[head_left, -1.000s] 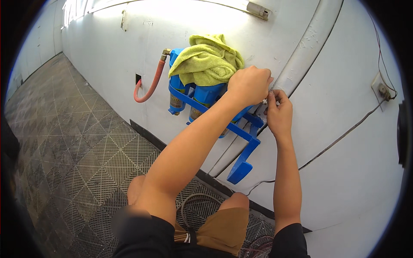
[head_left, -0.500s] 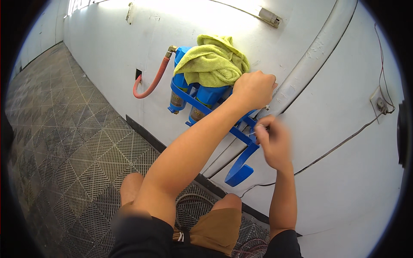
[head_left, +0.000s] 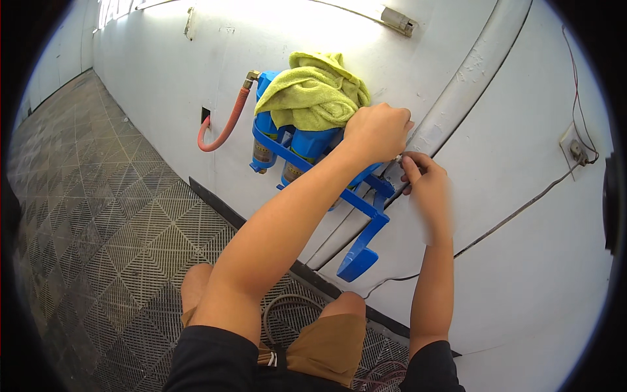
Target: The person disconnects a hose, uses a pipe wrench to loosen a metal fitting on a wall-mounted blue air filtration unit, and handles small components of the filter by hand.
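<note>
A blue air filter unit (head_left: pixel 315 145) with several cylinders is mounted on the white wall in front of me, in a blue metal bracket (head_left: pixel 285 153). My left hand (head_left: pixel 379 132) is closed at the unit's right end, just beside the cloth; what its fingers grip is hidden behind the hand. A small metal fitting (head_left: pixel 399 159) pokes out just below it. At that fitting, my right hand (head_left: pixel 428 183) pinches with thumb and forefinger, its back slightly blurred. A crumpled yellow-green cloth (head_left: pixel 313 95) lies over the top of the unit.
A red hose (head_left: pixel 233 123) loops from a brass elbow into a hole in the wall. The bracket ends in a blue hook (head_left: pixel 358 263) below my hands. A wall socket (head_left: pixel 575 151) with a dark cable is at the right. Grated tiles (head_left: pixel 124 248) cover the floor.
My right hand has moved up from beside the bracket to the metal fitting, near my left hand. A thin white strand by its fingers no longer shows. The left hand keeps its place.
</note>
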### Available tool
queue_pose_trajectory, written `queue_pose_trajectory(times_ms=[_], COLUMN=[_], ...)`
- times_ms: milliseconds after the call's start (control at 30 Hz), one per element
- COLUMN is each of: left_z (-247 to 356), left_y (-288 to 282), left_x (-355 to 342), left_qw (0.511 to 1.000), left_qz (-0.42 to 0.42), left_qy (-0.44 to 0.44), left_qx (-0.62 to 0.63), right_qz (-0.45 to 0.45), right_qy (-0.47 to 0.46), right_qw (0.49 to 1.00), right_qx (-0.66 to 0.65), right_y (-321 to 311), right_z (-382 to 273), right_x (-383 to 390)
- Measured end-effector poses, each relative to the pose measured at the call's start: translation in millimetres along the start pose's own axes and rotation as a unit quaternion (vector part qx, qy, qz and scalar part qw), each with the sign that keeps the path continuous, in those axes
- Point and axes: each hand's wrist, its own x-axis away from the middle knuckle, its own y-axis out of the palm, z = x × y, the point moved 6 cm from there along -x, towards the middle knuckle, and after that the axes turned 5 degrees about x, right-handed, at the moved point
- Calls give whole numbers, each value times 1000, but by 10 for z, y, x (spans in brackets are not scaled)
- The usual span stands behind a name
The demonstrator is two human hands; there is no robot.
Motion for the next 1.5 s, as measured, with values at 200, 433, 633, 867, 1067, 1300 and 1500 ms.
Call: queue_pose_trajectory(times_ms=[200, 433, 633, 867, 1067, 1300, 1500], left_z=[-8, -8, 19, 8, -9, 4, -13], left_y=[3, -4, -7, 4, 7, -6, -1], left_x=[-15, -8, -3, -4, -1, 6, 8], left_qw=[1000, 1000, 1000, 1000, 1000, 1000, 1000], left_qz=[-2, -1, -6, -8, -7, 4, 9], left_qy=[0, -7, -7, -8, -5, 2, 0], left_qx=[4, 4, -3, -1, -1, 1, 9], right_qz=[-56, -90, -120, -34, 3, 103, 163], right_qy=[12, -27, 20, -59, -72, -271, -424], right_qw=[998, 988, 985, 995, 997, 941, 822], right_qx=[15, 121, 121, 73, 11, 173, 344], right_y=[14, -8, 23, -41, -43, 56, 241], right_z=[-71, -134, -69, -95, -114, -237, -202], right_x=[-137, -259, -265, -46, 14, 122, 308])
